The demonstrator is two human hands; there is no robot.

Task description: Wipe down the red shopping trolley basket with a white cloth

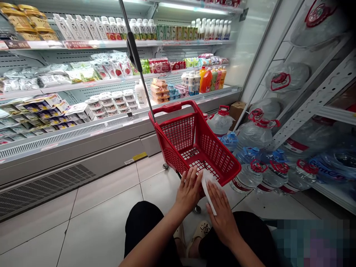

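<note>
A red plastic shopping basket [219,159] on small wheels stands on the tiled floor in front of me, with nothing visible inside it. My left hand [189,191] rests on its near rim, fingers stretched out and apart. My right hand [222,211] lies flat with extended fingers on a white cloth or tissue [208,185], pressing it against the basket's near wall. The basket's long dark pull handle [135,55] rises up and to the left. My knees in black trousers show at the bottom.
An open refrigerated case [83,133] runs along the left with dairy cartons, yoghurt cups and juice bottles. Large water jugs [256,133] crowd the floor and a white metal rack [319,92] on the right. Pale floor tiles [97,215] spread to the left.
</note>
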